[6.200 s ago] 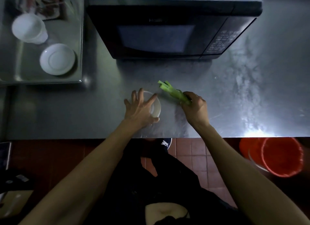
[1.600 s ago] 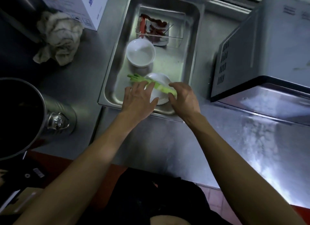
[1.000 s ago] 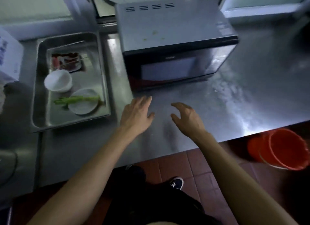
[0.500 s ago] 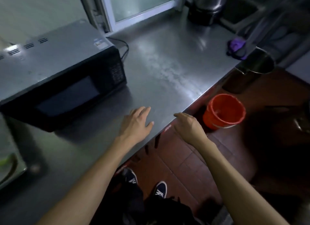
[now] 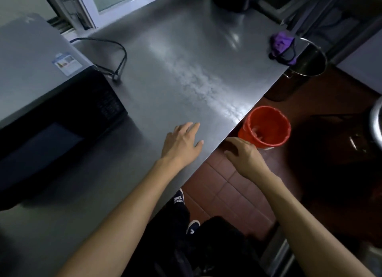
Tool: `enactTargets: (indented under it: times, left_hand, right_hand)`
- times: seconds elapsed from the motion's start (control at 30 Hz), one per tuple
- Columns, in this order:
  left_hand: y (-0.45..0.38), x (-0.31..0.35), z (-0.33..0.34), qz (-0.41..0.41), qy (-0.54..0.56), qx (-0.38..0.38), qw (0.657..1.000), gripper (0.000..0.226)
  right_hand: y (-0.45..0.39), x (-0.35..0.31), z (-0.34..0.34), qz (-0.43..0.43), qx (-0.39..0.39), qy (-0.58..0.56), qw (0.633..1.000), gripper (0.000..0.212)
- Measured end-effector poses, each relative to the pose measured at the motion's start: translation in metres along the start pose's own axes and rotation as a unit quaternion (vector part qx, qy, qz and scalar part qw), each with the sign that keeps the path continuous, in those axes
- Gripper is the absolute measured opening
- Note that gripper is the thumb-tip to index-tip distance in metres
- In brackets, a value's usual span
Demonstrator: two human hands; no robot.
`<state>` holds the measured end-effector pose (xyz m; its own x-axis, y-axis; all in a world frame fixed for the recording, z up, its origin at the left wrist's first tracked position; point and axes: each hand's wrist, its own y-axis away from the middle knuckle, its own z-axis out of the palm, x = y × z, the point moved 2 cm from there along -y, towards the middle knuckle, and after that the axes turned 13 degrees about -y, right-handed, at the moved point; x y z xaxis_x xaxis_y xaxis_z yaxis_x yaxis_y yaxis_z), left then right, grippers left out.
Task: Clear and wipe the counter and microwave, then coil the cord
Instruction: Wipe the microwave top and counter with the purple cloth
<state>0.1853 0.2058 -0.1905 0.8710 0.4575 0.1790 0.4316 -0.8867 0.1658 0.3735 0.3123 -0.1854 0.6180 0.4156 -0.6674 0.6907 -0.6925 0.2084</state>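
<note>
1. Steel tabletop (image 5: 186, 49) is seen, with the microwave (image 5: 41, 95) at its left side.
2. Its cord (image 5: 122, 55) lies uncoiled just beside it.
3. Left hand (image 5: 182, 141) is held flat, empty, over the tabletop edge.
4. Right hand (image 5: 245, 157) is relaxed, empty, near a red bucket (image 5: 265, 127).

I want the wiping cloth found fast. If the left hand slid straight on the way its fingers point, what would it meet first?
Probably nothing soon: the left hand points across bare counter; the purple cloth lies off to the right.
</note>
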Motion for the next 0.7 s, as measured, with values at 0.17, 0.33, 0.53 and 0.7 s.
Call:
enactTargets:
  times: [0.17, 0.33, 0.53, 0.7]
  left_hand:
    - [-0.045, 0.043, 0.0, 0.053, -0.022, -0.02, 0.998, 0.06]
    - [-0.101, 0.104, -0.001, 0.102, -0.057, -0.026, 0.993, 0.062]
    - [-0.166, 0.199, -0.017, 0.132, -0.112, -0.002, 0.985, 0.061]
    - [-0.208, 0.252, -0.028, 0.132, -0.125, 0.012, 0.983, 0.059]
  right_hand:
    - [-0.02, 0.021, -0.042, 0.015, 0.045, -0.018, 0.999, 0.046]
    - [-0.04, 0.07, -0.085, 0.018, 0.085, -0.039, 0.995, 0.043]
    - [-0.061, 0.138, -0.162, 0.007, 0.119, -0.027, 0.992, 0.041]
    - [-0.078, 0.186, -0.224, 0.02, 0.134, -0.029, 0.99, 0.039]
